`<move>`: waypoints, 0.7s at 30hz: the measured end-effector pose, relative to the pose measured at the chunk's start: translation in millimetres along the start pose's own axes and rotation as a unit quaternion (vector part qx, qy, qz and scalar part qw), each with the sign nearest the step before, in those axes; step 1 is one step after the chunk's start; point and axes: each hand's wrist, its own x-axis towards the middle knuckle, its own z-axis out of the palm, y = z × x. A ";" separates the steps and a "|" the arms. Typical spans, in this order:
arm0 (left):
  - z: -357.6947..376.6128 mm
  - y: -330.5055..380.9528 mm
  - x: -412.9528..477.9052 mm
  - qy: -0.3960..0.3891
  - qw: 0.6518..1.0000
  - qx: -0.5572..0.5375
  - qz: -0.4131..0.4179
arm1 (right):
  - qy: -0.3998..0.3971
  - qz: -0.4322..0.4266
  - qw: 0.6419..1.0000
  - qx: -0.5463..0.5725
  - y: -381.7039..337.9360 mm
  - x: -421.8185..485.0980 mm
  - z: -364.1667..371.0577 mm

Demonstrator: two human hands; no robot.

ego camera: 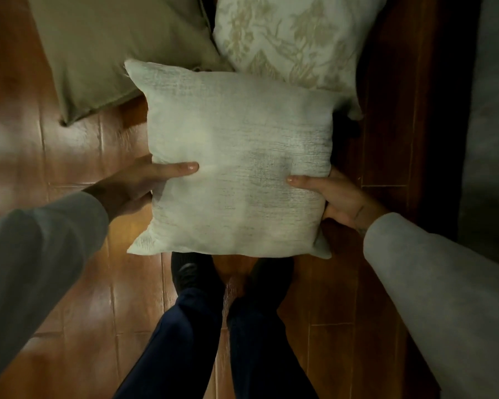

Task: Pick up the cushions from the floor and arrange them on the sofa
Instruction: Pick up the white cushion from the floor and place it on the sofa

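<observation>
A plain whitish textured cushion (236, 156) is held flat in front of me, above the wooden floor. My left hand (144, 182) grips its left edge, thumb on top. My right hand (332, 197) grips its right edge the same way. Beyond it an olive-green cushion (118, 50) lies on the floor at the upper left. A white cushion with a beige floral print (294, 36) lies at the upper right, partly under the held cushion's far corner. No sofa seat is clearly in view.
The floor is glossy brown wood planks (69, 156). My feet in dark shoes (193, 275) and dark trousers stand just below the held cushion. A grey blurred surface (493, 125) runs along the right edge beside a dark strip.
</observation>
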 end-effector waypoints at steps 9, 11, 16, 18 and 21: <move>16.2 147.8 -109.6 0.031 0.995 0.014 0.099 | 0.031 -0.076 0.997 0.002 -129.8 -130.4 -5.0; 24.5 193.5 -138.6 0.019 0.993 0.023 0.118 | 0.051 -0.098 0.994 0.018 -162.5 -173.3 -11.8; 65.9 323.9 -216.2 -0.016 0.981 0.067 0.183 | 0.099 -0.174 0.979 0.045 -239.9 -291.4 -34.7; 90.6 375.7 -249.0 -0.026 0.973 0.080 0.217 | 0.123 -0.202 0.969 0.066 -265.2 -341.4 -45.5; 137.4 453.0 -305.0 -0.055 0.955 0.095 0.274 | 0.171 -0.252 0.948 0.086 -298.3 -426.2 -63.2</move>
